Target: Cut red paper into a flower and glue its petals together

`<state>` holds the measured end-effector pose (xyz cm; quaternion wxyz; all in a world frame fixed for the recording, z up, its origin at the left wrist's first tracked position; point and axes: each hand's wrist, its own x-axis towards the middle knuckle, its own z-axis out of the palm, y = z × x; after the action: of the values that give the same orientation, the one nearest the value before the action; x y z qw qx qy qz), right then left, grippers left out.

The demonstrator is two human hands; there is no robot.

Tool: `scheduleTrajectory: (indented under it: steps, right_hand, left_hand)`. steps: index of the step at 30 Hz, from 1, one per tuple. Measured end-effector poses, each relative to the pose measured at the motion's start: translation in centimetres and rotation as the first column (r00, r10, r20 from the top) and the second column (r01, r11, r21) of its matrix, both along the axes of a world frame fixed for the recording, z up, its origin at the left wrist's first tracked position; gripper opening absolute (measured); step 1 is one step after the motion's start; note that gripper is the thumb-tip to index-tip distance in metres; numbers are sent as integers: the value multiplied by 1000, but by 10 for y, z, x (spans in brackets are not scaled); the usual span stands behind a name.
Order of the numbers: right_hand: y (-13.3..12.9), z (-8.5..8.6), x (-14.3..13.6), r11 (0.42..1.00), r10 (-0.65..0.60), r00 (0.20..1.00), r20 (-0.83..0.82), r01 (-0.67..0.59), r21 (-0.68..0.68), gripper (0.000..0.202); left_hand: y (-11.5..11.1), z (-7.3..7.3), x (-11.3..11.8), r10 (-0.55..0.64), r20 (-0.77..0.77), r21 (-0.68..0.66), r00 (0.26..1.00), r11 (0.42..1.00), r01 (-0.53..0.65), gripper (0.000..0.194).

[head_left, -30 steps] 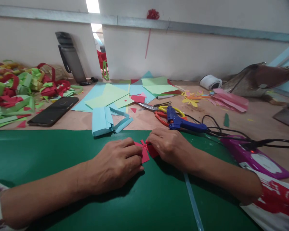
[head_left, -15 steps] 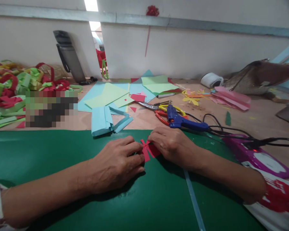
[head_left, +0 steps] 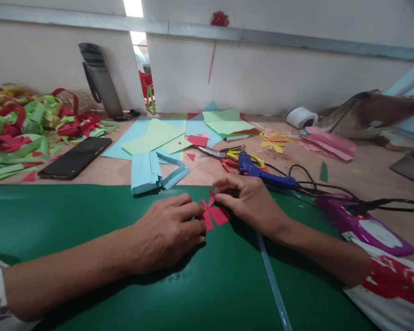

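Observation:
A red paper flower [head_left: 219,215] with separate petals lies on the green mat [head_left: 89,294], a glossy spot at its centre. My left hand [head_left: 174,227] rests on the mat with its fingers closed on the flower's left edge. My right hand [head_left: 246,200] pinches a small pointed red petal [head_left: 211,197] at the flower's upper right between thumb and fingers. Just behind the hands stands a light-blue paper bag [head_left: 145,174] with a folded strip handle. A blue glue gun [head_left: 265,174] lies beyond my right hand, close to scissors [head_left: 212,151] with red and yellow handles.
A translucent glue stick [head_left: 274,287] lies on the mat. Cables run to a purple power strip [head_left: 369,227] at right. A phone [head_left: 76,157], a paper-strip pile [head_left: 37,115] and a bottle [head_left: 101,82] stand left. Coloured sheets [head_left: 155,135] lie at the back.
My right hand has turned and shifted slightly up and right, uncovering the flower's right petal and the pointed one in its fingers. My left hand has barely moved.

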<state>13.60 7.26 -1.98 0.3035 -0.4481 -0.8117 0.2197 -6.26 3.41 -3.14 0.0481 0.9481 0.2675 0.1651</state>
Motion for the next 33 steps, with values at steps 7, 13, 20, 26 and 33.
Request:
scheduleTrajectory:
  steps: [7, 13, 20, 26, 33]
  right_hand:
    - [1, -2, -2, 1000, 1, 999, -32, 0, 31, 22]
    - [-1, -9, 0, 956, 109, 986, 124, -138, 260, 18]
    - [0, -11, 6, 854, 223, 924, 312, -340, 394, 20]
    - [1, -10, 4, 834, 258, 908, 330, -381, 399, 23]
    - [1, -10, 4, 849, 267, 907, 326, -381, 366, 21]
  left_hand:
    - [-1, -1, 0, -1, 8, 21, 1000, 1000, 1, 25]
    - [-1, -3, -1, 3, 1, 8, 1000, 1000, -3, 25]
    - [-1, -1, 0, 0, 19, 10, 1000, 1000, 0, 25]
    - [0, -1, 1, -4, 27, 14, 1000, 1000, 4, 25]
    - [-1, 0, 0, -2, 34, 6, 999, 1000, 2, 25]
